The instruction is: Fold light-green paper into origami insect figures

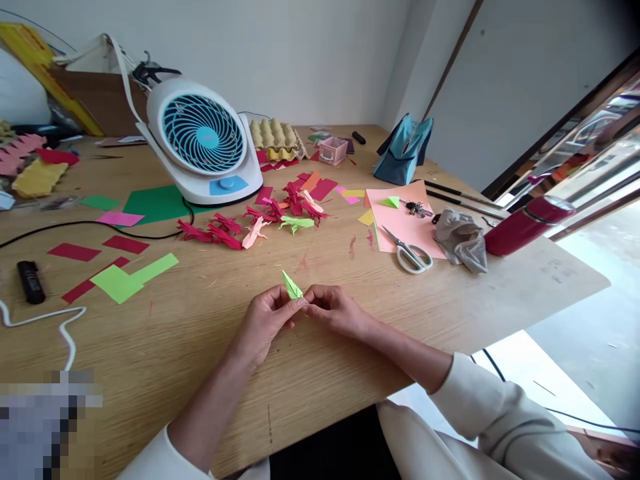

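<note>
A small light-green folded paper piece (291,285) stands between my hands, its pointed tip up and to the left. My left hand (270,319) pinches its lower part between thumb and fingers. Close against it, my right hand (334,309) pinches the lower right end, and the fingertips of both hands nearly meet. The grip hides the bottom of the piece. Beyond my hands lie several folded red paper figures (220,230), with a pink one (255,233) and a light-green one (296,224) beside them.
A white fan (205,143) stands at the back left. Light-green (119,283) and red paper pieces (74,251) lie to the left. Scissors (413,257) rest partly on orange paper (395,223) at right, near a grey cloth (461,239) and a red flask (527,227). A white cable (70,343) runs at left.
</note>
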The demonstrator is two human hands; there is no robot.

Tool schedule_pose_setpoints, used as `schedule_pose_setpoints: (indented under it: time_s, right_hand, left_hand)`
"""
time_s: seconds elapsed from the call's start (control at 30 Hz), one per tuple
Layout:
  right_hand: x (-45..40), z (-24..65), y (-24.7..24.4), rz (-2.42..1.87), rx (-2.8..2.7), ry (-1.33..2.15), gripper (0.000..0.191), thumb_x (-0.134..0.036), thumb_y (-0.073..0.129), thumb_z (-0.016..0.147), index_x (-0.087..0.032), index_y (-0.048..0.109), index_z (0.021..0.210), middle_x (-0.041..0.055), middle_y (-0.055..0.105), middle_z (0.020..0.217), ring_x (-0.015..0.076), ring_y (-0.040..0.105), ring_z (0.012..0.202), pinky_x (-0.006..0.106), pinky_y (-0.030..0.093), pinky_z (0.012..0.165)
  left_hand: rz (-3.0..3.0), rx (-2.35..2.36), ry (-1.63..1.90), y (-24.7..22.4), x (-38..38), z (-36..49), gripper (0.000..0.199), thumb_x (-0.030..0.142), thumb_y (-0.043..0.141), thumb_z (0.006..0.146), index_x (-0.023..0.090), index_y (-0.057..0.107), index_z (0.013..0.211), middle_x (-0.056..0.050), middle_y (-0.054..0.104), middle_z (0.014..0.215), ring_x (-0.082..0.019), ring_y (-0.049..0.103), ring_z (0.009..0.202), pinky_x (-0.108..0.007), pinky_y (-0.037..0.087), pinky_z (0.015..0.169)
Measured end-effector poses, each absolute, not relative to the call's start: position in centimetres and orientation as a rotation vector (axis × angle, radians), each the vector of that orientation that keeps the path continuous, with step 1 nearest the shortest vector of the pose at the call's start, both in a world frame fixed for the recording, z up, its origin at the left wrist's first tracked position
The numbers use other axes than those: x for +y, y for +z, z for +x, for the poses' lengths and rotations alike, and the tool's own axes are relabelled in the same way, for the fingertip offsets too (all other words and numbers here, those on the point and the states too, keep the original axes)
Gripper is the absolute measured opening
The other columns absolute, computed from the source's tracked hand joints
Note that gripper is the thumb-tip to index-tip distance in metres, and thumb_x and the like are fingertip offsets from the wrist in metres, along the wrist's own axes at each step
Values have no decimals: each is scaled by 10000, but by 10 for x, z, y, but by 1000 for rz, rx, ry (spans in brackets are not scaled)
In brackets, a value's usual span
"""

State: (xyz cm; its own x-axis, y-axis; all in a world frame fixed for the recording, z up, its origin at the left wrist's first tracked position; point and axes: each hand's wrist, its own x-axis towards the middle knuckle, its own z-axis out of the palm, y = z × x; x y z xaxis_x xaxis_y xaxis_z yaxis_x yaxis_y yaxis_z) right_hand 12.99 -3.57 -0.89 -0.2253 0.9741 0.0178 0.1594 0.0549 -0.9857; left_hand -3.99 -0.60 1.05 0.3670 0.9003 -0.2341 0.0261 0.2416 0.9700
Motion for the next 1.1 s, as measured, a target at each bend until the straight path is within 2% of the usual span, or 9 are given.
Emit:
schedule_pose_setpoints:
  time_s: [0.2, 0.33, 0.53, 0.7, 0.83, 0.97, 1.1]
  right_hand:
    - [-36, 127, -11, -1203, -1557, 1187, 376, -508, 647, 847, -132, 620, 836, -12, 553, 710, 99, 451, 640, 219, 361, 586]
    - [-37, 126, -13, -1203, -1580, 1149, 388, -520, 632, 859, -145, 591, 767, -26, 515, 675, 92, 422, 626, 214, 350, 579]
    - [-37, 126, -11, -1238, -1558, 1102, 365, -476, 651, 849, -162, 538, 702, -41, 460, 635, 88, 389, 587, 220, 332, 566]
    - [-38, 126, -11, -1238, -1550, 1159, 359, -481, 661, 838, -162, 552, 714, -42, 473, 643, 87, 389, 589, 222, 327, 562]
    - [-39, 127, -12, -1198, -1547, 1205, 373, -502, 642, 849, -154, 581, 731, -43, 484, 641, 86, 391, 593, 223, 331, 566]
    - [-38, 126, -12, -1245, -1577, 1100, 335, -454, 632, 859, -157, 566, 717, -32, 492, 642, 92, 412, 594, 219, 326, 550]
    - [-36, 123, -15, -1297, -1661, 976, 294, -395, 599, 885, -170, 540, 705, -26, 513, 659, 99, 442, 609, 225, 337, 572]
  left_hand:
    - [1132, 1034, 746, 5, -3, -42, 344, 417, 828, 615, 145, 625, 669, 17, 557, 654, -87, 465, 600, -168, 376, 488]
    - [1142, 1019, 773, 4, -3, -43, 338, 406, 825, 622, 141, 616, 636, 16, 548, 629, -82, 455, 577, -172, 363, 485]
    - [1161, 997, 715, 7, 0, -46, 355, 424, 839, 616, 155, 664, 768, 3, 608, 732, -107, 524, 652, -180, 423, 507]
    - [1212, 1012, 788, 5, 1, -44, 324, 425, 812, 664, 147, 648, 685, 24, 547, 639, -91, 470, 599, -180, 423, 497]
    - [1201, 1009, 768, 7, -2, -42, 320, 425, 800, 675, 148, 640, 690, 15, 573, 643, -93, 490, 607, -177, 421, 511]
    - [1110, 1041, 734, 6, -5, -40, 341, 435, 810, 648, 155, 624, 708, 21, 578, 645, -88, 495, 586, -172, 404, 491]
    - [1179, 1016, 815, -1, -4, -39, 316, 389, 802, 683, 154, 592, 669, 36, 536, 623, -72, 442, 562, -168, 378, 483]
